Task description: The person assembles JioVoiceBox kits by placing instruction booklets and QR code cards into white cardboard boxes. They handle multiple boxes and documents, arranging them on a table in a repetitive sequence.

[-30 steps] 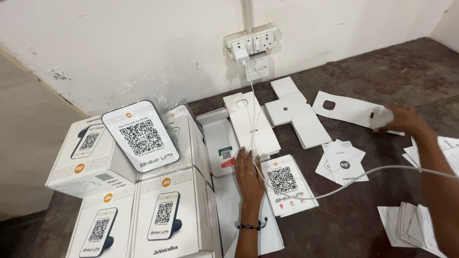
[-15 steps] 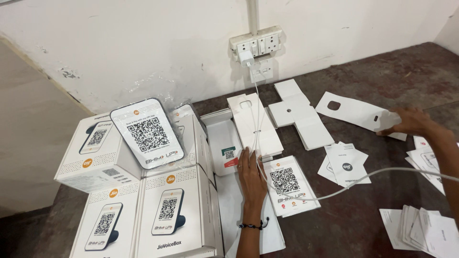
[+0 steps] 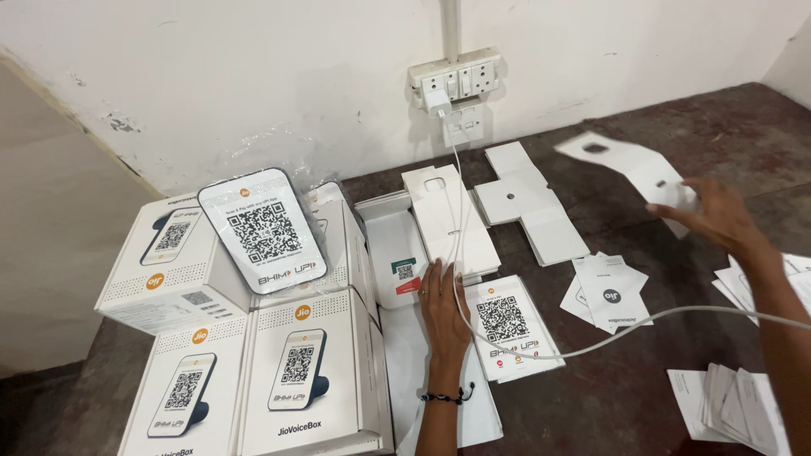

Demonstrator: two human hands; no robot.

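My left hand (image 3: 443,302) lies flat, palm down, on a white sheet (image 3: 414,371), between an open white tray (image 3: 390,245) and a printed code card (image 3: 507,325). It holds nothing. My right hand (image 3: 714,215) grips one end of a flat white die-cut cardboard piece (image 3: 621,160) with a hole in it. The piece is raised off the dark table (image 3: 693,114) and looks blurred. A white cable (image 3: 608,333) runs from a wall charger (image 3: 437,101) down past my left hand and under my right forearm.
Several white device boxes (image 3: 304,380) are stacked at the left, with a code-display device (image 3: 262,228) standing on top. Flat cardboard inserts (image 3: 528,207) lie by the wall socket (image 3: 456,78). Folded leaflets (image 3: 608,291) and paper stacks (image 3: 735,401) lie at the right.
My right hand has lifted the die-cut cardboard piece off the table and swung it leftward. My left hand has stayed flat in place.
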